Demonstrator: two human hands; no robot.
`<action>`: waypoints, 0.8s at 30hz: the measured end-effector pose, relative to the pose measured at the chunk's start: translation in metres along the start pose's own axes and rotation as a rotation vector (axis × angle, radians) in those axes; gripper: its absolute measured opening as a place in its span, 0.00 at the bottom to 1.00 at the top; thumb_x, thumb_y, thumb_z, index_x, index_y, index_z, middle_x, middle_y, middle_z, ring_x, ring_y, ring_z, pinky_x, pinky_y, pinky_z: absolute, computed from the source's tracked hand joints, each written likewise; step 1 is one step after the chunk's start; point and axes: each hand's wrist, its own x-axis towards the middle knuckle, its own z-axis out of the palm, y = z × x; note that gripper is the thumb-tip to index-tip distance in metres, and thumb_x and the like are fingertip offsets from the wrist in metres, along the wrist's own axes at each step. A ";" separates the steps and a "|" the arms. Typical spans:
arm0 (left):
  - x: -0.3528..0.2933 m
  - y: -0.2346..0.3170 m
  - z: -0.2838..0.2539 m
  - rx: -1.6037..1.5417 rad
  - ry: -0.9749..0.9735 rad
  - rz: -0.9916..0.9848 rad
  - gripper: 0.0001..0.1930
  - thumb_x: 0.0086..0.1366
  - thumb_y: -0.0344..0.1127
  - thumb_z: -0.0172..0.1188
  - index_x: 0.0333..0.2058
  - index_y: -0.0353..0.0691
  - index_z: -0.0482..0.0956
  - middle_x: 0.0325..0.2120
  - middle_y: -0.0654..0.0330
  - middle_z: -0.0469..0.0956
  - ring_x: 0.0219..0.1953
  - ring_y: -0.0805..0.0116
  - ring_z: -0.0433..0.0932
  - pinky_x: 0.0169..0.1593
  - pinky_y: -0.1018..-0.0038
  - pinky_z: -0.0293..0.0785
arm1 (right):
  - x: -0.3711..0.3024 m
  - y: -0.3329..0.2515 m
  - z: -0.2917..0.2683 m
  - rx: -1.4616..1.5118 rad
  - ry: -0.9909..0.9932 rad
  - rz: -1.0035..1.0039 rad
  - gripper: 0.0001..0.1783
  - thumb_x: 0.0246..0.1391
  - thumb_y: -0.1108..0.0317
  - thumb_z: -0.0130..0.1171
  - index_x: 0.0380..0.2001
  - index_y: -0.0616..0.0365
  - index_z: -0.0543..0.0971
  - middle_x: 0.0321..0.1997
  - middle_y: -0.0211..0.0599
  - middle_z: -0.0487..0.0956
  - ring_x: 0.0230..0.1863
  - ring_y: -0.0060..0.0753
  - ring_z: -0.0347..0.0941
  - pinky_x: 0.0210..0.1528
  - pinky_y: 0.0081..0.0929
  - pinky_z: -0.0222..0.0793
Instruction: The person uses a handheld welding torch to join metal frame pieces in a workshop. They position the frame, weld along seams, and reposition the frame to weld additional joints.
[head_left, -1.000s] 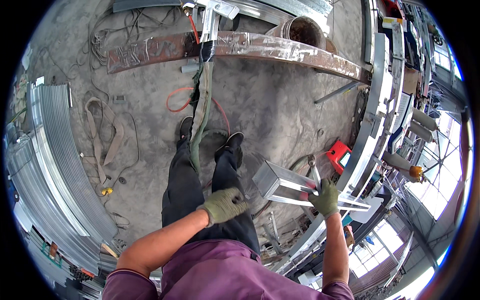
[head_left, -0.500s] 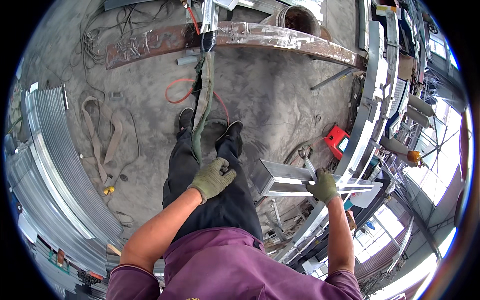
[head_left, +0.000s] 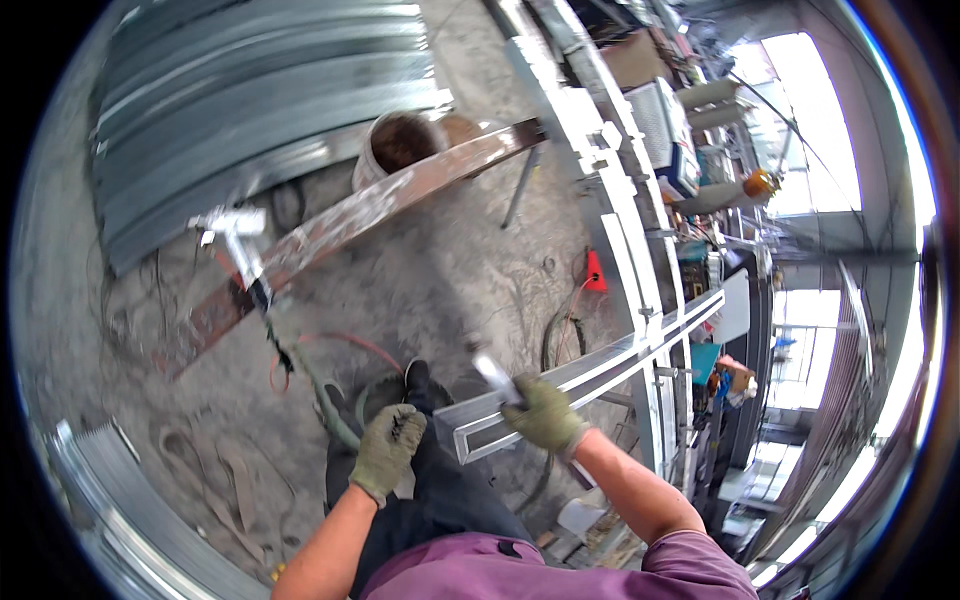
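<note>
My right hand (head_left: 545, 415), in an olive work glove, is closed around a silver hand tool (head_left: 492, 374). The tool is blurred and I cannot make out its kind. It lies over a long silver rectangular metal profile (head_left: 600, 372), close to the profile's near end. My left hand (head_left: 388, 452), gloved alike, hovers before my dark trousers with its fingers curled. Something small and dark shows at its fingertips, too small to name. A spray-gun-shaped silver piece (head_left: 240, 245) on a green-wrapped hose (head_left: 335, 415) rests over a rusty beam (head_left: 370, 215).
A bucket (head_left: 400, 150) stands behind the rusty beam. Corrugated metal sheets (head_left: 260, 110) lie at the far left, with more metal lengths (head_left: 120, 500) at the near left. Silver rails (head_left: 625, 260) run along the right, near a red box (head_left: 596, 270). A red hose (head_left: 350, 340) curves over the floor.
The view has swung to the right. My right hand and its tool have come closer to the profile's near end. My left hand has lifted off my thigh, fingers curled.
</note>
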 end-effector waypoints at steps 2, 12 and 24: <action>0.010 0.025 0.021 0.007 -0.064 0.062 0.13 0.76 0.39 0.65 0.49 0.34 0.80 0.37 0.63 0.82 0.40 0.76 0.80 0.46 0.75 0.78 | -0.003 -0.034 0.000 0.036 -0.072 -0.094 0.18 0.54 0.60 0.66 0.41 0.63 0.80 0.45 0.57 0.82 0.50 0.63 0.80 0.54 0.52 0.75; 0.049 0.091 0.029 -0.304 0.282 -0.227 0.06 0.72 0.33 0.62 0.37 0.38 0.78 0.22 0.58 0.80 0.17 0.64 0.77 0.23 0.66 0.77 | -0.026 0.015 0.003 0.599 0.193 -0.079 0.24 0.64 0.52 0.65 0.50 0.63 0.84 0.48 0.55 0.85 0.50 0.55 0.83 0.55 0.45 0.78; 0.095 0.078 0.120 -0.010 0.179 -0.109 0.09 0.74 0.38 0.63 0.37 0.45 0.72 0.20 0.63 0.75 0.17 0.69 0.75 0.20 0.71 0.72 | -0.092 0.088 0.023 1.026 0.199 0.180 0.29 0.66 0.49 0.63 0.60 0.61 0.79 0.48 0.50 0.87 0.49 0.43 0.85 0.52 0.38 0.79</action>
